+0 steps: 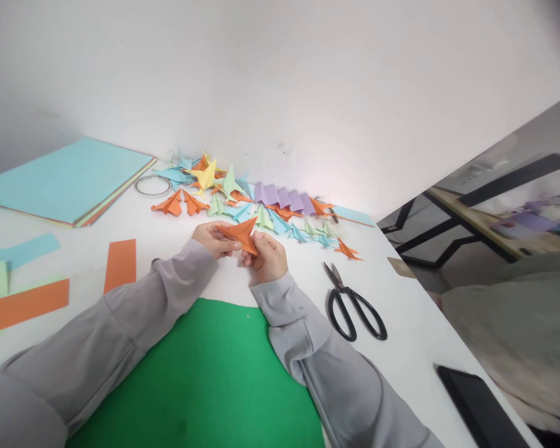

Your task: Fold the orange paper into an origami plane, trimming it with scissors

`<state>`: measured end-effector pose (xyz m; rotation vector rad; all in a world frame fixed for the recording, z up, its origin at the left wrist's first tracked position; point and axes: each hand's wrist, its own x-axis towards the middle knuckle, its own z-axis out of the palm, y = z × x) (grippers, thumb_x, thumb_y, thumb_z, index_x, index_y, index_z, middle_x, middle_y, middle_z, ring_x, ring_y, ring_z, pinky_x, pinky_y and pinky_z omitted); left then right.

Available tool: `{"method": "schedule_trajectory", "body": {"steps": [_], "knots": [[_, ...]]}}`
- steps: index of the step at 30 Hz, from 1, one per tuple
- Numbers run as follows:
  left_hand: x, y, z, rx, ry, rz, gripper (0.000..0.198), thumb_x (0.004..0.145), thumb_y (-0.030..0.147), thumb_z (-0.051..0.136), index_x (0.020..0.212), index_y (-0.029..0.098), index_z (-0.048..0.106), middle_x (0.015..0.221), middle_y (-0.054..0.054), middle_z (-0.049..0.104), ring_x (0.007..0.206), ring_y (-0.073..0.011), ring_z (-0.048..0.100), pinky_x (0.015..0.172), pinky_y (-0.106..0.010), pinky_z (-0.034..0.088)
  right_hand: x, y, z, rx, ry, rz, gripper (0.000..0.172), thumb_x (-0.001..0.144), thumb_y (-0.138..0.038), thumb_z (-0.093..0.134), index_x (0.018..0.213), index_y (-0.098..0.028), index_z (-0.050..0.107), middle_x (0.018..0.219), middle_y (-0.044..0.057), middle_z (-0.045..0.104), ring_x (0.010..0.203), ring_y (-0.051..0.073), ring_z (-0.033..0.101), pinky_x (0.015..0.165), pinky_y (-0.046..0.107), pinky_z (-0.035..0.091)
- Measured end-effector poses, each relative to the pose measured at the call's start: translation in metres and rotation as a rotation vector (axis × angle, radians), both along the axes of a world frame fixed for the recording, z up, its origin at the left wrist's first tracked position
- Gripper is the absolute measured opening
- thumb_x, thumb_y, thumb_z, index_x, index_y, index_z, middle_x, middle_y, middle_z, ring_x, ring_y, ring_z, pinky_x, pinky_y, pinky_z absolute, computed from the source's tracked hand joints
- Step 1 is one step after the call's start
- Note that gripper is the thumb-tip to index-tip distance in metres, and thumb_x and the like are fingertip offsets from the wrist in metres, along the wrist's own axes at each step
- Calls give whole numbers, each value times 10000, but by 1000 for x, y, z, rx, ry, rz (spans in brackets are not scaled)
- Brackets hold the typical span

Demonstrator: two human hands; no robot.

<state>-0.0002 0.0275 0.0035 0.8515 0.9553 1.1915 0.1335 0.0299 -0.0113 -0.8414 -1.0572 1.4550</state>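
Note:
An orange folded paper piece (243, 234) with pointed tips is held up between both hands, above the white table (303, 280). My left hand (216, 239) pinches its left end. On the other side, the fingers of my right hand (269, 256) are closed on its right edge. Just beyond the hands lies a spread of folded paper pieces in several colours, among them a yellow one (206, 176), a row of purple ones (284, 198) and a pair of orange ones (168, 204). A green sheet (205, 373) lies under my forearms.
Black-handled scissors (350, 302) lie open to the right, with a dark flat device (480, 407) nearer the edge. At left are a stack of coloured sheets (70, 180), a tape roll (153, 185) and orange strips (120, 264). A wall rises behind.

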Motion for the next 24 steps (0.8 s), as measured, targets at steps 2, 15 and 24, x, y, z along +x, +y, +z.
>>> {"method": "schedule_trajectory", "body": {"steps": [2,15,24], "knots": [[1,0,0,0,-14,3,374,439,104,810,749,105,601,526,22,620,399,-65,525,420,-192,424,-1,-1,1,-7,-8,-7,380,565,-489,724,606,-165,529,432,-38,581,303,74,467,325,194,389],[5,0,-2,85,-100,101,256,561,148,770,726,94,582,519,-8,628,488,-103,602,498,-223,534,1,1,2,-57,19,-63,281,583,-396,699,616,-159,552,427,-26,585,278,78,458,279,189,361],[3,4,-1,18,-92,135,228,623,117,731,699,110,516,561,-39,655,516,-129,638,489,-220,535,-1,-3,1,33,-39,-103,320,548,-290,740,801,-173,584,540,-43,622,361,82,513,306,183,398]]}}
